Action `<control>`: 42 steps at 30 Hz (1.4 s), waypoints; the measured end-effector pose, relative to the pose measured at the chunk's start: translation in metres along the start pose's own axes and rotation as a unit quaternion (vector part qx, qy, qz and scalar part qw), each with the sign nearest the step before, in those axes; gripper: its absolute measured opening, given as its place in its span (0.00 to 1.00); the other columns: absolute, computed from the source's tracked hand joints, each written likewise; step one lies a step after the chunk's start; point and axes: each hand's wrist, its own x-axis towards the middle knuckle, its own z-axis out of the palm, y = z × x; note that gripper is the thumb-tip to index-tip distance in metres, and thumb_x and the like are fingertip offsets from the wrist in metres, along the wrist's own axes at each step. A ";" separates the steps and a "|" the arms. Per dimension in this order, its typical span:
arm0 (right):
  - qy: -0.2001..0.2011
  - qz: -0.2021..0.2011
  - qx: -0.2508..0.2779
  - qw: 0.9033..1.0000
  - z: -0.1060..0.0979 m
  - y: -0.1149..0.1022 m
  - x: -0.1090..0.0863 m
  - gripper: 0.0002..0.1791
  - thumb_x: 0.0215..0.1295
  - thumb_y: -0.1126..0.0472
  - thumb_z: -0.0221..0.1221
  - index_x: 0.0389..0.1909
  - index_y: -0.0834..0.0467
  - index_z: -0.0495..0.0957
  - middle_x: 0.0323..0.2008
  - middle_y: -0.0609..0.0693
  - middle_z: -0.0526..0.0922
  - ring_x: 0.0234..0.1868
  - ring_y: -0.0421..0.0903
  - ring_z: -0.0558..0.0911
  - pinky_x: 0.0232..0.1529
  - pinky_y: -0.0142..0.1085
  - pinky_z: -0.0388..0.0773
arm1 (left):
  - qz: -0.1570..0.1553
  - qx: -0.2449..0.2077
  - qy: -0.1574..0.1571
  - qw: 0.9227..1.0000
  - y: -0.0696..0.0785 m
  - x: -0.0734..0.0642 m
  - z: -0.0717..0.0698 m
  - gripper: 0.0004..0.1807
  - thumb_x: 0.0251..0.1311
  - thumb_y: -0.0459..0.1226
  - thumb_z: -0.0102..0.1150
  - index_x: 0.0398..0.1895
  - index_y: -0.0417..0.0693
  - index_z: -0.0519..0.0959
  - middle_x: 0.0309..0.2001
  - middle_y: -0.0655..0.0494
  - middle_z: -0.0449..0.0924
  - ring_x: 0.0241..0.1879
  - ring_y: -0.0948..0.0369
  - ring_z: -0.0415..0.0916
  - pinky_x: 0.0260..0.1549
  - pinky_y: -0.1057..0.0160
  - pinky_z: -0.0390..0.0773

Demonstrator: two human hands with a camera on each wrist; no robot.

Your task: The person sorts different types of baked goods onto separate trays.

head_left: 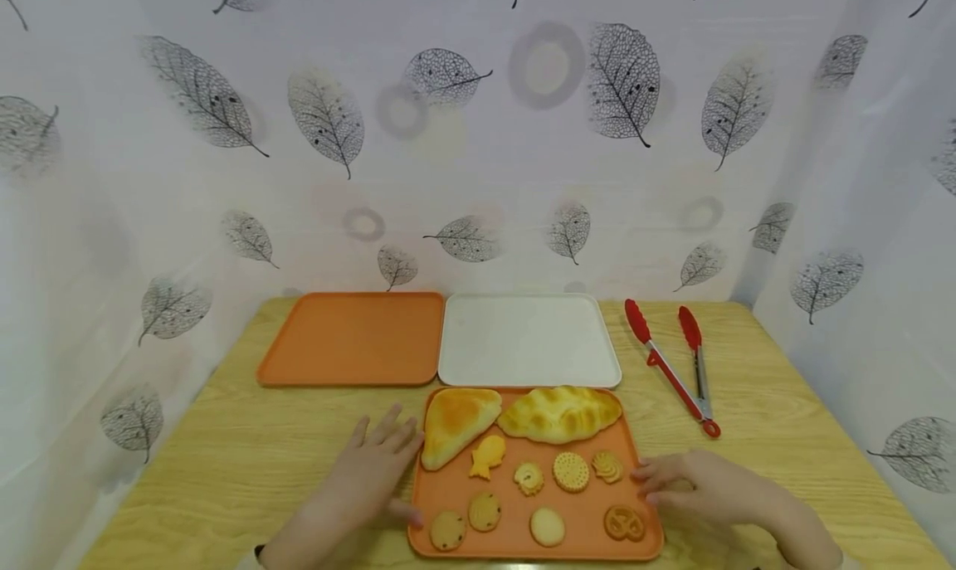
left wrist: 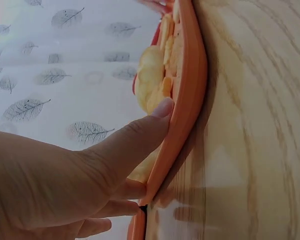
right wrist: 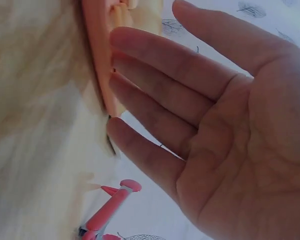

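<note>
In the head view an orange tray (head_left: 515,504) lies at the front, bearing a triangular bread (head_left: 457,421), a long plaited bread (head_left: 562,414), a fish-shaped cracker (head_left: 489,456), a pretzel (head_left: 623,522), a round cracker (head_left: 571,472) and several other cookies. My left hand (head_left: 358,483) is at the tray's left side, fingers spread; in the left wrist view its thumb (left wrist: 135,132) reaches the tray's rim. On the opposite side, my right hand (head_left: 709,487) has its fingertips at the right rim, fingers extended in the right wrist view. Neither hand grips anything.
Behind the loaded tray lie a second orange tray (head_left: 358,338) and a white tray (head_left: 530,338), side by side. Red-tipped tongs (head_left: 675,381) lie spread at the right. A leaf-patterned curtain (head_left: 478,163) stands behind the wooden table (head_left: 269,462).
</note>
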 end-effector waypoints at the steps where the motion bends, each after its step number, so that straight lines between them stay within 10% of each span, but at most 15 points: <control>1: -0.006 0.004 0.013 1.000 -0.003 0.000 0.001 0.15 0.69 0.54 0.57 0.52 0.53 0.83 0.53 0.54 0.85 0.57 0.41 0.81 0.49 0.31 0.80 | 0.001 -0.006 -0.002 1.000 -0.001 0.000 0.000 0.60 0.33 0.70 0.63 0.69 0.42 0.67 0.73 0.44 0.61 0.76 0.42 0.48 0.68 0.32 0.52; 10: 0.120 0.063 0.004 0.991 -0.028 -0.001 0.025 0.21 0.71 0.55 0.56 0.60 0.60 0.76 0.55 0.57 0.82 0.51 0.51 0.82 0.44 0.35 0.81 | 0.007 -0.064 -0.026 0.998 -0.009 -0.002 -0.001 0.65 0.34 0.72 0.61 0.73 0.43 0.60 0.74 0.36 0.56 0.75 0.37 0.45 0.66 0.28 0.49; 21: 0.262 0.243 -0.082 0.930 -0.048 0.033 0.083 0.34 0.69 0.52 0.58 0.65 0.72 0.65 0.59 0.77 0.67 0.55 0.74 0.70 0.52 0.65 0.70 | -0.006 -0.083 -0.038 0.996 -0.011 -0.001 0.006 0.67 0.32 0.74 0.60 0.75 0.45 0.57 0.74 0.38 0.56 0.76 0.38 0.44 0.66 0.28 0.49; 32: 0.246 0.435 -0.055 0.865 -0.055 0.079 0.083 0.58 0.62 0.34 0.54 0.73 0.73 0.43 0.63 0.84 0.49 0.61 0.80 0.52 0.51 0.70 0.62 | -0.010 -0.090 -0.040 0.995 -0.013 0.002 0.006 0.67 0.31 0.74 0.60 0.75 0.46 0.57 0.74 0.38 0.56 0.76 0.39 0.43 0.66 0.28 0.49; 42: 0.199 0.481 -0.008 0.854 -0.054 0.098 0.064 0.59 0.59 0.34 0.57 0.65 0.83 0.49 0.57 0.87 0.52 0.55 0.76 0.52 0.49 0.63 0.63 | -0.017 -0.106 -0.050 0.993 -0.014 0.002 0.006 0.68 0.31 0.74 0.60 0.75 0.47 0.56 0.74 0.39 0.56 0.76 0.39 0.43 0.66 0.28 0.48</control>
